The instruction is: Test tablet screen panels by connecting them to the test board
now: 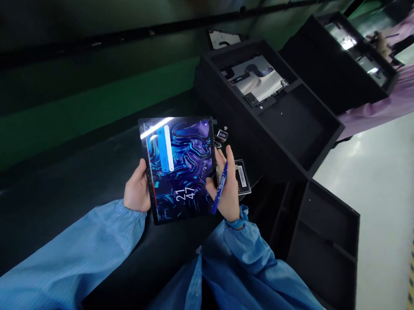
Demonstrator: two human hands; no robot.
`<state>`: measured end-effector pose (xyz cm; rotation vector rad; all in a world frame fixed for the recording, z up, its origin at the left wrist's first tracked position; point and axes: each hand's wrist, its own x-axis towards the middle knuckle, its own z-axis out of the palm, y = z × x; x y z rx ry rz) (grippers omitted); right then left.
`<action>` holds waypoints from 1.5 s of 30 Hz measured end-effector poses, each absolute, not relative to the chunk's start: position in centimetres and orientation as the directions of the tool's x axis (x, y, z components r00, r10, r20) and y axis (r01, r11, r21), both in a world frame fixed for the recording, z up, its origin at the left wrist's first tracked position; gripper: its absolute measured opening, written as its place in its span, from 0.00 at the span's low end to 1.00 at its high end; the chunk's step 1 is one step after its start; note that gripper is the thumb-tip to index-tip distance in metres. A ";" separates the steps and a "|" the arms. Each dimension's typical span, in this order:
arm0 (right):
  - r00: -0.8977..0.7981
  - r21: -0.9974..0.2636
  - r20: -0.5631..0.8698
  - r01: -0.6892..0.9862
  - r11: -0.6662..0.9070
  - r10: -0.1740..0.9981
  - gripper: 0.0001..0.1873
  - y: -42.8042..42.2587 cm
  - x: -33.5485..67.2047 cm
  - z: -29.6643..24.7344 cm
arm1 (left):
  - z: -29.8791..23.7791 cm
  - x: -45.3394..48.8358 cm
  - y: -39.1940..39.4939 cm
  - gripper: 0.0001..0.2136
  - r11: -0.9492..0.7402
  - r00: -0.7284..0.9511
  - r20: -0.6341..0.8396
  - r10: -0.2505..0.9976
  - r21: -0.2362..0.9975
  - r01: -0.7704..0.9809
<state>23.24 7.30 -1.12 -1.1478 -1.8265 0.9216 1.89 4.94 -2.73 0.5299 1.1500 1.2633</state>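
both hands (136, 190) (226, 187) grip tablet (180, 168), right holding pen (220, 187)

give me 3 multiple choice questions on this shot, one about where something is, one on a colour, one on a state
1. Where is the blue pen?
A. in the right hand, against the tablet's edge
B. in the black tray
C. in the left hand

2. What colour are the person's own sleeves?
A. pink
B. blue
C. white

3. What state is the tablet in?
A. screen dark
B. lying in a tray
C. screen lit, held by both hands

Answers:
1. A: the pen lies along the right hand's fingers beside the tablet.
2. B: both forearms wear blue; the pink sleeve at far right belongs to a co-worker.
3. C: the screen shows a blue swirled wallpaper with clock digits, with the left hand on its other edge.
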 end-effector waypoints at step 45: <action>-0.660 -0.040 0.696 0.358 0.933 0.283 0.05 11.7 28.3 6.8 | -0.6 3.3 5.0 0.25 0.409 -0.101 -0.685 0.722 0.539 -0.736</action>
